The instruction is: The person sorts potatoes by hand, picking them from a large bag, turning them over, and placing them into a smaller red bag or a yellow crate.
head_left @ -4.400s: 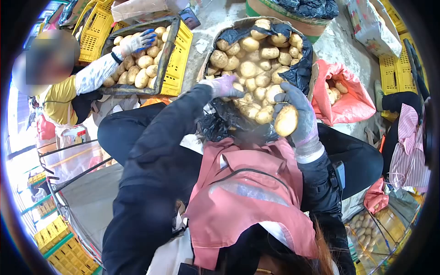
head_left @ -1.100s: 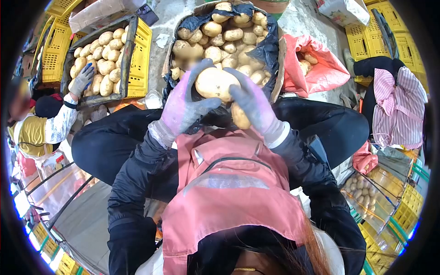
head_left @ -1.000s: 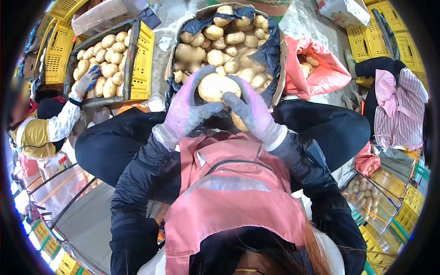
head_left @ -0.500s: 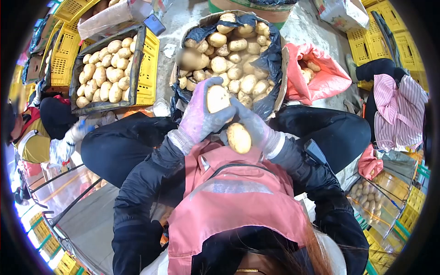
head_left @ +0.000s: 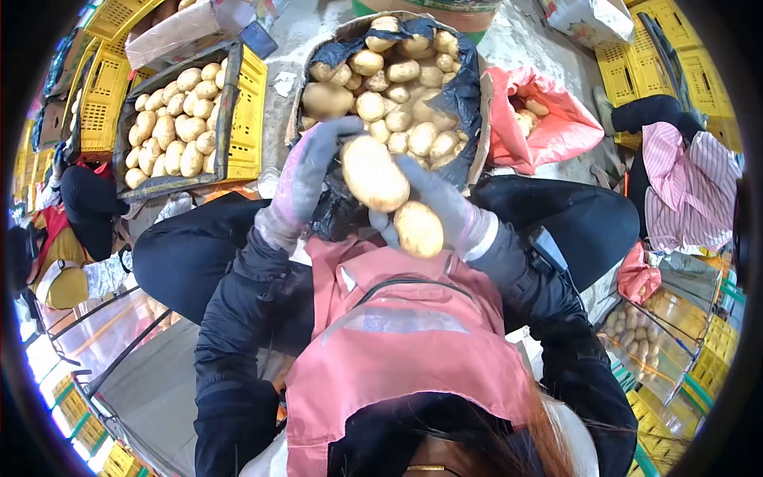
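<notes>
My right hand (head_left: 447, 208), in a grey and lilac glove, is closed around two potatoes. The larger, pale potato (head_left: 373, 173) sits upper left against its fingers; the smaller potato (head_left: 419, 229) lies lower, near the palm and thumb. To the left, my left hand (head_left: 308, 171), gloved in grey and purple, has its fingers stretched out, their tips beside the larger potato's upper end. Behind both hands stands a box (head_left: 482, 139) lined with black plastic and holding many potatoes.
A yellow crate (head_left: 248, 119) with potatoes stands to the left. On the right is a pink sack (head_left: 556, 131) with several potatoes inside. A phone (head_left: 258, 38) lies beyond the crate. Other people sit at both sides, one in a striped garment (head_left: 691, 191).
My left hand has come off the larger potato, opened and moved left. The larger potato now rests in my right hand with the smaller one. The view has shifted slightly.
</notes>
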`<action>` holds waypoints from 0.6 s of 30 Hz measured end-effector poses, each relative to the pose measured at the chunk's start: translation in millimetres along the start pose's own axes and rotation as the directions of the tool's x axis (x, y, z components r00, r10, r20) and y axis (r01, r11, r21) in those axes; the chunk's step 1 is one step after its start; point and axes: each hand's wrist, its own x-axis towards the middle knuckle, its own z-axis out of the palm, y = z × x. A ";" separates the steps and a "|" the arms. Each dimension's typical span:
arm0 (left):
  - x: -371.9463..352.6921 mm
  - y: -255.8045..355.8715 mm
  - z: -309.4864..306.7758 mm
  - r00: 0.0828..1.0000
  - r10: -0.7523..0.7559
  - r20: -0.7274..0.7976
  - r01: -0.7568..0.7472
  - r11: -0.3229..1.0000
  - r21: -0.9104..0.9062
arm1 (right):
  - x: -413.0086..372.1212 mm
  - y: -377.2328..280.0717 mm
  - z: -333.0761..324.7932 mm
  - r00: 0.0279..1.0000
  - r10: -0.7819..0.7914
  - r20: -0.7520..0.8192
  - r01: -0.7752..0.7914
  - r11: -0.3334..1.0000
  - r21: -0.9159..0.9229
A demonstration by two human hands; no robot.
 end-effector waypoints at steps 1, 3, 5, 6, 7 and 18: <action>-2.3 7.3 1.9 0.994 -0.098 0.045 0.092 0.989 0.113 | -2.0 -6.9 -3.7 1.000 0.002 0.005 -0.001 1.000 -0.017; -7.7 14.1 15.4 0.990 -0.098 0.106 0.099 0.995 -0.004 | -3.5 -9.5 -8.5 0.999 -0.042 0.034 0.043 0.999 -0.028; -6.6 15.0 13.8 0.985 -0.109 0.136 0.114 0.993 -0.025 | -2.3 -8.5 -7.0 0.999 -0.046 -0.028 0.045 0.998 -0.039; -6.5 14.8 11.9 0.980 -0.119 0.161 0.126 0.991 -0.037 | -0.8 -8.0 -6.1 0.996 -0.053 -0.078 0.049 0.998 -0.050; -6.4 13.3 12.3 0.980 -0.122 0.157 0.129 0.991 -0.037 | 0.6 -7.4 -5.8 0.996 -0.049 -0.077 0.046 0.998 -0.048; -7.9 15.2 2.9 0.996 -0.083 -0.031 0.087 0.985 0.148 | 5.5 -4.9 -12.1 1.000 0.025 0.009 -0.026 0.998 0.050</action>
